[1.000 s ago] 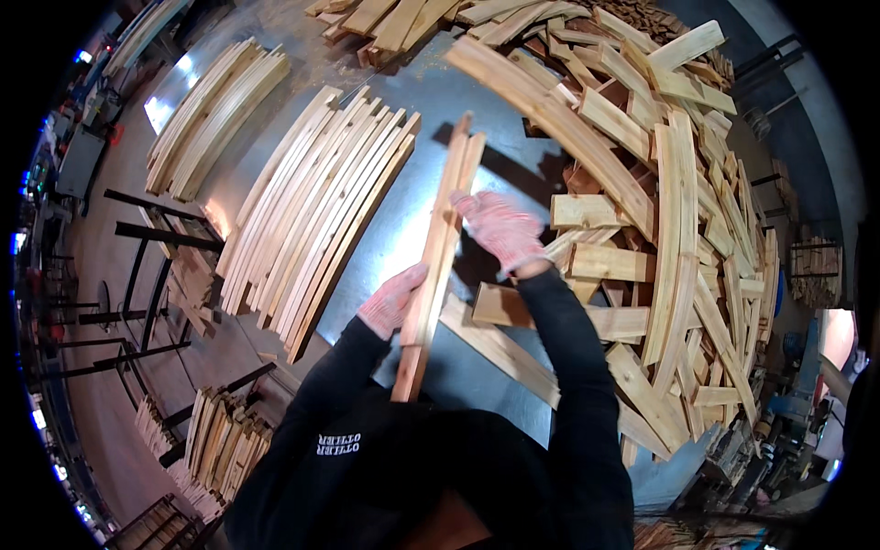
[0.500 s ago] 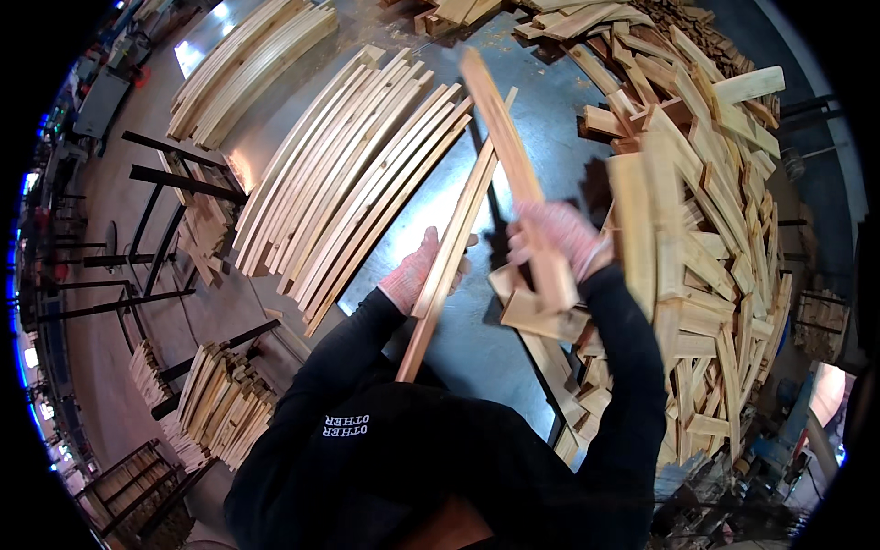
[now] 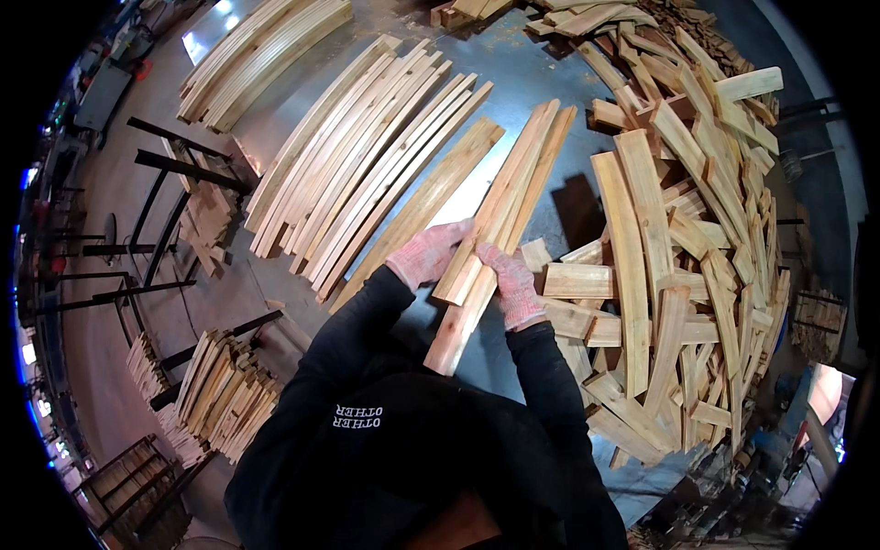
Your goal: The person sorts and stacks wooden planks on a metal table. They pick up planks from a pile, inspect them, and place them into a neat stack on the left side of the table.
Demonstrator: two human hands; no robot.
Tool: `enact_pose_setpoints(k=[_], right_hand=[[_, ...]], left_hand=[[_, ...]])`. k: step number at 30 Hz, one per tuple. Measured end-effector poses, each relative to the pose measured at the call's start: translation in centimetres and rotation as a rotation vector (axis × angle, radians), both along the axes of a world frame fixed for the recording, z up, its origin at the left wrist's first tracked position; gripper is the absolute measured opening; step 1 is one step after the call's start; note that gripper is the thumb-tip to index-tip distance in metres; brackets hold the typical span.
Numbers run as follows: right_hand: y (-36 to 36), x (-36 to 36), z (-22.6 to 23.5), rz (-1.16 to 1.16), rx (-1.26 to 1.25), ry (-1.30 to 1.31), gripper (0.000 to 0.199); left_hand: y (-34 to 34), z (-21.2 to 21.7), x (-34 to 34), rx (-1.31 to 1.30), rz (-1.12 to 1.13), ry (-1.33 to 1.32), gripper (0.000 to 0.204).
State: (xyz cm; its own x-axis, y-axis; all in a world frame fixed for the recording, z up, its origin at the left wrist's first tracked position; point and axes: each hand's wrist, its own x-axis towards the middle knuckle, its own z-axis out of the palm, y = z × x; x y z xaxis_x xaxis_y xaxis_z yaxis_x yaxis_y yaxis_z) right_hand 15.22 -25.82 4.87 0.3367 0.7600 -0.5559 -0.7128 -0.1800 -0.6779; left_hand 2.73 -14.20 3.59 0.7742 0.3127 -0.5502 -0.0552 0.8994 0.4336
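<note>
In front of my chest, my left hand (image 3: 427, 254) and my right hand (image 3: 512, 283), both in pinkish work gloves, close on the two sides of a small bundle of wooden boards (image 3: 500, 203). These boards overlap lengthwise and slant from near left to far right; one sticks out nearer to me than the other. My left fingers are partly hidden behind them. Just left of the bundle, a single board (image 3: 429, 207) lies flat on the metal table (image 3: 570, 174), alongside a row of boards standing side by side on edge (image 3: 362, 165).
At the right, a large loose heap of boards (image 3: 701, 229) covers that side. Another row of boards (image 3: 261, 60) lies far left. Black metal bars (image 3: 188, 165) stick out by the table's left side, and stacked wood (image 3: 225, 394) stands lower left.
My right hand, blurred with a raised board before, has come in beside my left, and both now hold boards together. A flat board now lies next to the row.
</note>
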Motion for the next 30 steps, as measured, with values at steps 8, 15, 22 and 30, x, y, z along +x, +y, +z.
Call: enact_pose_setpoints(k=[8, 15, 22, 30], right_hand=[[0.9, -0.2, -1.8, -0.019, -0.253, -0.322, 0.082], [0.5, -3.3, -7.8, 0.136, -0.317, -0.453, 0.111], [-0.9, -4.5, -4.1, 0.078, -0.332, -0.552, 0.071], [-2.1, -5.1, -6.3, -0.024, -0.346, -0.405, 0.066]], left_hand=[[1.6, 0.5, -3.9, 1.090, -0.572, 0.722, 0.058], [-5.1, 0.5, -5.1, 1.247, -0.508, 0.911, 0.045], [-1.3, 4.0, -7.1, 1.192, -0.283, 0.599, 0.044], [19.2, 15.1, 14.3, 2.481, 0.111, 0.832, 0.018]])
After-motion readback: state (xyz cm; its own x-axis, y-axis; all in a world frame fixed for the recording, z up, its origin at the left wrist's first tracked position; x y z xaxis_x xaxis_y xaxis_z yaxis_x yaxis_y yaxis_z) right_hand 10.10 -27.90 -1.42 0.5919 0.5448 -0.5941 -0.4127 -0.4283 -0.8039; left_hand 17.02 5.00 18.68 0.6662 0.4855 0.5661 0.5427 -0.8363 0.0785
